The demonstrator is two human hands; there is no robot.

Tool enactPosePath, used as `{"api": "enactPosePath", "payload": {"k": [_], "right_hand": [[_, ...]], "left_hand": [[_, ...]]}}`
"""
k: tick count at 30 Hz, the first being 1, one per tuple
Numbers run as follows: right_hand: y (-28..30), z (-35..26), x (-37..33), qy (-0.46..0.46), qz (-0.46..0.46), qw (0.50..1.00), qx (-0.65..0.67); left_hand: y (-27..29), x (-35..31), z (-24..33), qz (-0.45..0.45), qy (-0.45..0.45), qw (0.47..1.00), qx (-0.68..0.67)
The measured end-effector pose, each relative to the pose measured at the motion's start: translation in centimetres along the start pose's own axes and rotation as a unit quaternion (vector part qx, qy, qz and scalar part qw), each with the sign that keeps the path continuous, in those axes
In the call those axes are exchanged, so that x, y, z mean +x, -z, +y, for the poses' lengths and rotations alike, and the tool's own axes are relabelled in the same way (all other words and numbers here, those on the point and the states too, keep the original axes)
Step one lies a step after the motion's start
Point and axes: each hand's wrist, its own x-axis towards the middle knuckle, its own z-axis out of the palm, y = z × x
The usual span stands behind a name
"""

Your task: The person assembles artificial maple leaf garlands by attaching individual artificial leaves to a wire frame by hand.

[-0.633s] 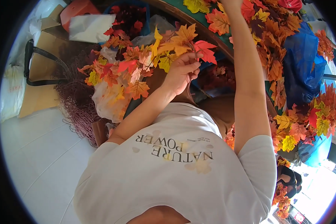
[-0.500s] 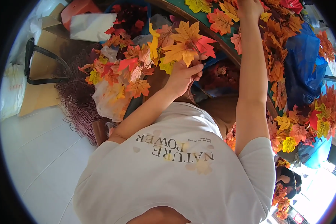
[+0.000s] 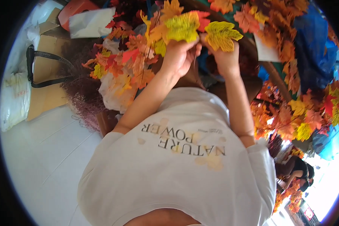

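Observation:
My left hand (image 3: pixel 177 58) is closed around the stem of an artificial maple leaf branch, whose orange leaves (image 3: pixel 157 32) and a red leaf (image 3: pixel 203 20) show above the fingers. A yellow maple leaf (image 3: pixel 182 27) lies over its fingertips. Close beside it, my right hand (image 3: pixel 228 60) is closed with a second yellow maple leaf (image 3: pixel 223 35) at its fingers; that leaf covers the fingertips. The two hands nearly meet in front of my chest. Whether the two yellow leaves share one stem is hidden.
More autumn leaf branches (image 3: pixel 137 56) lie to the left by a tangle of thin purplish twigs (image 3: pixel 81 83) and a cardboard box (image 3: pixel 49 64) with a black strap. On the right are a blue plastic bag (image 3: pixel 314 49) and further leaf branches (image 3: pixel 305 116). Another person (image 3: pixel 299 171) is at the lower right.
My right hand has come back from the far leaf pile to beside my left hand. Two yellow leaves now show at my hands. My left hand still grips the branch.

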Motion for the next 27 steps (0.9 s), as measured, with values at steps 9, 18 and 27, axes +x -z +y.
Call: {"api": "enactPosePath", "payload": {"k": [9,18,27], "right_hand": [[0.1,0.5,1.3,-0.039,0.090,0.965,0.243],[3.6,-2.6,0.7,0.076,0.205,0.898,0.382],[0.6,-2.8,-1.8,-0.027,0.152,0.926,0.344]], "left_hand": [[1.0,1.3,1.1,-0.040,-0.010,0.999,-0.031],[1.6,2.1,3.9,-0.032,-0.052,0.994,-0.089],[-1.8,-0.8,2.4,-0.096,-0.036,0.992,0.067]]}}
